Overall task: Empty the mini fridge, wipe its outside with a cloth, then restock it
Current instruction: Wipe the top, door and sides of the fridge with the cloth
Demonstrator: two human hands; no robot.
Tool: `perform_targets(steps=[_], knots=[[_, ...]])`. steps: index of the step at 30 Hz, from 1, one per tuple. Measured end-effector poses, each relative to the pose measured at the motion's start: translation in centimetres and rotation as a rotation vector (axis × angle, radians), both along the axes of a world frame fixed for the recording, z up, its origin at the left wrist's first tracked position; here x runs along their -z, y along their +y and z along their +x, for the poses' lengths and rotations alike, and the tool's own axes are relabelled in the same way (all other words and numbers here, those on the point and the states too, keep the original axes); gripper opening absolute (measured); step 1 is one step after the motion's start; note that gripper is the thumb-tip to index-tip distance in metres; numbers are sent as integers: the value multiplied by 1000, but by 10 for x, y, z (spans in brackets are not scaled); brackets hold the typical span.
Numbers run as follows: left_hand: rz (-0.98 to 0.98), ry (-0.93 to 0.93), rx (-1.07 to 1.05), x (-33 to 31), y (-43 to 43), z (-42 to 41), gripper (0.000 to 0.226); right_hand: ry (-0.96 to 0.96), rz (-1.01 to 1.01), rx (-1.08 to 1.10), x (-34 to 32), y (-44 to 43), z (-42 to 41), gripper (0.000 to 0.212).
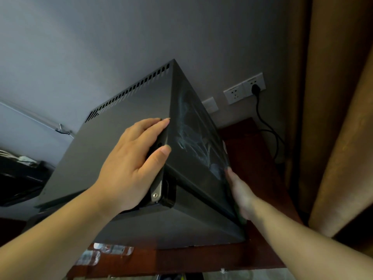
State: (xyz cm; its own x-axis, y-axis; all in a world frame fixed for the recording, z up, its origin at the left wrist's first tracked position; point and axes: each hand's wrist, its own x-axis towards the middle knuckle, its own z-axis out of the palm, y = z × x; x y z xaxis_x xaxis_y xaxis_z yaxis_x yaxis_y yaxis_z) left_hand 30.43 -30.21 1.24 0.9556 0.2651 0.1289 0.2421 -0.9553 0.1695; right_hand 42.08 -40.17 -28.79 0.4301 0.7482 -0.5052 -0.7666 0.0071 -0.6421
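**Q:** Which step are we on?

**A:** We judge it to be the wiping stage. The dark grey, box-shaped metal mini fridge (125, 150) stands on the reddish-brown wooden bench (260, 178), close to the far grey wall. Its right side bears pale wipe streaks (191, 136). No cloth is in view.

**Q:** How are the hands set?

**A:** The left hand (129, 164) lies flat on the fridge top at the near right corner. Its fingers are nearly straight and its thumb presses the edge. The right hand (240, 193) touches the lower right edge of the fridge. Its fingers are hidden behind that edge, so we cannot tell whether they grip.

**Q:** What does the next move call for?

**A:** We would probably steady or turn the fridge to reach an unwiped face. That takes firm pressure on top and slack in the black power cable (268, 132).

**Q:** What do we count?

**A:**
- One fridge.
- Two hands.
- Two clear plastic bottles (88, 257), partly seen below the near bench edge.
- Two white wall sockets (245, 88), the right one taking one black plug (255, 88).
- One brown curtain (333, 118) at the right.
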Motion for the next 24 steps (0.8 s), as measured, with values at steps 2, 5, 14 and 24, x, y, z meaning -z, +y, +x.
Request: perform_targets(steps=[2, 5, 14, 24], knots=[[1, -4, 0, 0, 0, 0, 64, -77, 131, 59, -31, 8, 7, 97], [14, 2, -3, 0, 0, 0, 64, -223, 203, 92, -54, 11, 1, 80], [21, -7, -2, 0, 0, 0, 68, -186, 241, 161, -83, 24, 1, 89], [20, -5, 40, 2, 3, 0, 67, -194, 211, 124, -114, 1, -17, 59]])
